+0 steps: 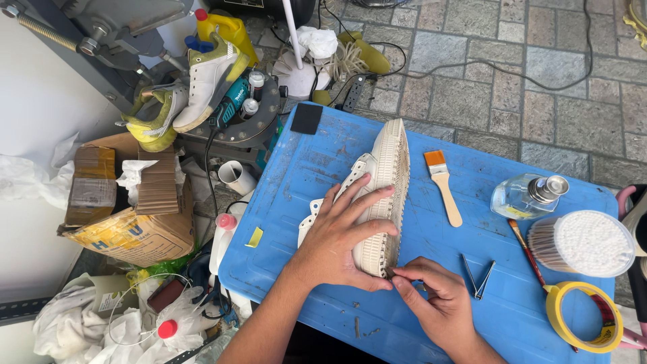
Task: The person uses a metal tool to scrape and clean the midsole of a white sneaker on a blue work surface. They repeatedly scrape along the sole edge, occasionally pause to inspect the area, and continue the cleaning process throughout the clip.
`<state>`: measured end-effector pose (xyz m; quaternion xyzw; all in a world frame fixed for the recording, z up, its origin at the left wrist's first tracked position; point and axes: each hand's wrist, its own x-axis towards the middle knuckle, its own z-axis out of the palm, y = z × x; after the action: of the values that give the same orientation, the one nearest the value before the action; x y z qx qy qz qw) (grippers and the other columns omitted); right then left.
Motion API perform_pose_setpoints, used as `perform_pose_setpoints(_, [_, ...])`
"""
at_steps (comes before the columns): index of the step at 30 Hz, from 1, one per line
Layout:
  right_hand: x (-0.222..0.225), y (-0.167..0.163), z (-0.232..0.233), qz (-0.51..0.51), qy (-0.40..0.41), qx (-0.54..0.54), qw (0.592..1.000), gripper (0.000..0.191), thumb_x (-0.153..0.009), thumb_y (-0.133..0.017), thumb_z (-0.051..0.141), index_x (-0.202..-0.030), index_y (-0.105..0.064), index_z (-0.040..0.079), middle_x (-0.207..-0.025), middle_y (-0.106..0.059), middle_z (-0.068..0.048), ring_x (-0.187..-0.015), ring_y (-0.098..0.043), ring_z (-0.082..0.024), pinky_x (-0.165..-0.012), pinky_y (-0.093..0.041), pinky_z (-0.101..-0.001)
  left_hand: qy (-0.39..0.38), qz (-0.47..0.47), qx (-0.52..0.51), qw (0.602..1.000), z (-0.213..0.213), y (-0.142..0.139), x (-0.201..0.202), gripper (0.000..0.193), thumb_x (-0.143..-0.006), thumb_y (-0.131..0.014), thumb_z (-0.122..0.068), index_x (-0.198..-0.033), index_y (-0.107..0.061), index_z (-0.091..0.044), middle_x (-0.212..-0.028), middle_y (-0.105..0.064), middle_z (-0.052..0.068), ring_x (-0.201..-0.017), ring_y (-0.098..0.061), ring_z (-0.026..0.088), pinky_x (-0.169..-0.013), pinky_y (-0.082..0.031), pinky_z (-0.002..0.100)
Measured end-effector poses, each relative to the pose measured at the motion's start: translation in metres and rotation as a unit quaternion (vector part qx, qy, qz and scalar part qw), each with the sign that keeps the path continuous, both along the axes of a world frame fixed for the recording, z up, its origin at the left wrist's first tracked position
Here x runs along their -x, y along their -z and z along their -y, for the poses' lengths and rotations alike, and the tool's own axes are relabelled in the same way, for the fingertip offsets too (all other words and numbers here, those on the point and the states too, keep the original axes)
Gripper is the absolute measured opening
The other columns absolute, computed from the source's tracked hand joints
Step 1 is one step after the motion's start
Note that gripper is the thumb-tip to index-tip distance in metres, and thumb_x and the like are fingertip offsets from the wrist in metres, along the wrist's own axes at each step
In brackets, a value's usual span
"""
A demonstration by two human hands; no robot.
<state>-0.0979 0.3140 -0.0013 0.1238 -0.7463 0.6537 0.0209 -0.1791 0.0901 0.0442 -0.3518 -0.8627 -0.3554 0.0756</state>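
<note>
Pressing flat with spread fingers, the left hand (340, 232) steadies a cream shoe (377, 195) lying sole-sideways on the blue lid (303, 168); the right hand (431, 296) pinches its sole edge near tweezers (477, 276)

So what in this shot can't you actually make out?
All in the head view:
- What the right hand pinches at the sole of the white shoe: its fingertips cover the spot, and anything there is too small.
- The shoe's upper: hidden under the left hand.
- The yellow tape roll and the pink item: cut by the right edge.
</note>
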Motion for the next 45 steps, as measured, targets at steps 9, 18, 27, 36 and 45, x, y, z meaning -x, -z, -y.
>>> perform_pose_setpoints(9, [-0.004, -0.018, 0.008, -0.075, 0.041, -0.103, 0.991, 0.017, -0.085, -0.074, -0.001, -0.102, -0.073, -0.003, -0.084, -0.073, -0.007, -0.071, -0.071, -0.01, -0.063, -0.057, -0.024, 0.005, 0.007, 0.003, 1.0, -0.001, 0.0, 0.0, 0.073, -0.051, -0.091, -0.061, -0.114, -0.072, -0.03, -0.165, -0.042, 0.001, -0.16, -0.026, 0.037, -0.125, -0.017, 0.074])
perform_pose_setpoints(18, [0.004, -0.041, 0.008, 0.001, 0.001, -0.176, 0.984, 0.01, -0.088, -0.072, 0.002, -0.097, -0.071, -0.002, -0.079, -0.069, -0.009, -0.061, -0.066, -0.017, -0.054, -0.052, -0.0293, 0.008, -0.004, -0.006, 1.0, -0.001, 0.005, 0.001, 0.076, -0.05, -0.089, -0.07, -0.113, -0.074, -0.031, -0.165, -0.042, 0.001, -0.161, -0.025, 0.037, -0.126, -0.017, 0.073])
perform_pose_setpoints(27, [0.018, -0.057, -0.003, -0.196, -0.084, -0.276, 0.937, 0.027, -0.077, -0.072, -0.001, -0.104, -0.066, -0.003, -0.098, -0.066, -0.014, -0.088, -0.067, -0.031, -0.075, -0.056, -0.0378, 0.008, 0.003, 0.006, 1.0, -0.005, 0.008, -0.001, 0.089, -0.043, -0.084, -0.073, -0.124, -0.075, -0.038, -0.165, -0.043, 0.0, -0.161, -0.025, 0.034, -0.126, -0.016, 0.072])
perform_pose_setpoints(36, [0.04, -0.043, -0.013, -0.336, -0.103, -0.345, 0.87, 0.035, -0.062, -0.077, 0.004, -0.097, -0.071, 0.003, -0.093, -0.064, -0.007, -0.089, -0.063, -0.027, -0.081, -0.054, -0.0419, 0.016, 0.008, 0.007, 1.0, -0.006, 0.008, -0.003, 0.089, -0.045, -0.085, -0.071, -0.126, -0.076, -0.035, -0.165, -0.044, 0.001, -0.161, -0.023, 0.034, -0.127, -0.014, 0.07])
perform_pose_setpoints(45, [0.03, -0.028, -0.006, -0.188, -0.042, -0.18, 0.965, 0.026, -0.078, -0.08, -0.002, -0.103, -0.073, 0.0, -0.098, -0.071, -0.009, -0.085, -0.07, -0.023, -0.071, -0.058, -0.0335, 0.018, 0.018, -0.031, 0.999, 0.003, 0.007, 0.004, 0.086, -0.047, -0.089, -0.067, -0.125, -0.076, -0.033, -0.166, -0.044, 0.002, -0.163, -0.025, 0.035, -0.128, -0.018, 0.07])
